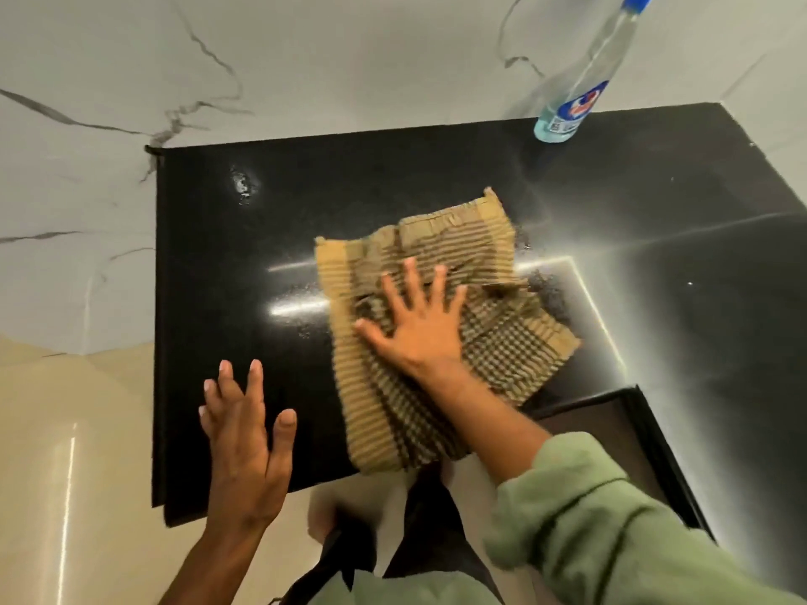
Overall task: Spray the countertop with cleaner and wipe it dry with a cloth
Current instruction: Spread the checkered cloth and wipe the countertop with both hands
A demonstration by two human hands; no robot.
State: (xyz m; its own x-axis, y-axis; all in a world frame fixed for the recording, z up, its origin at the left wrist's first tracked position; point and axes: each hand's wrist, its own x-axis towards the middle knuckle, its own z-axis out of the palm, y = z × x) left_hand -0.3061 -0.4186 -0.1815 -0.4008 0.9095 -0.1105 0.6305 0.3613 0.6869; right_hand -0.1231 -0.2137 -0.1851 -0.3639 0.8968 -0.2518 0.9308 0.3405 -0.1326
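While wiping: right hand [419, 325] spread flat on cloth [441, 325], pressing it to black tabletop [209, 299] for full contact.
Left hand: [244, 434] fingers spread, holds nothing, possibly hovering at front edge.
Spray bottle: [581, 85] parked back right, well apart.
Obstacles: wet patch [243, 185] back left, unwiped.

Indoor, fairly bright warm light from above. Strong linear glare streaks on glossy black countertop [209, 299], plus hazy bloom toward right side. Floor [65, 451] shows a vertical reflection streak. Motion blur on cloth [493, 342] edges and green sleeve [589, 530]. Wide-angle distortion bends counter edges; spray bottle [581, 93] leans, stretched at corner.
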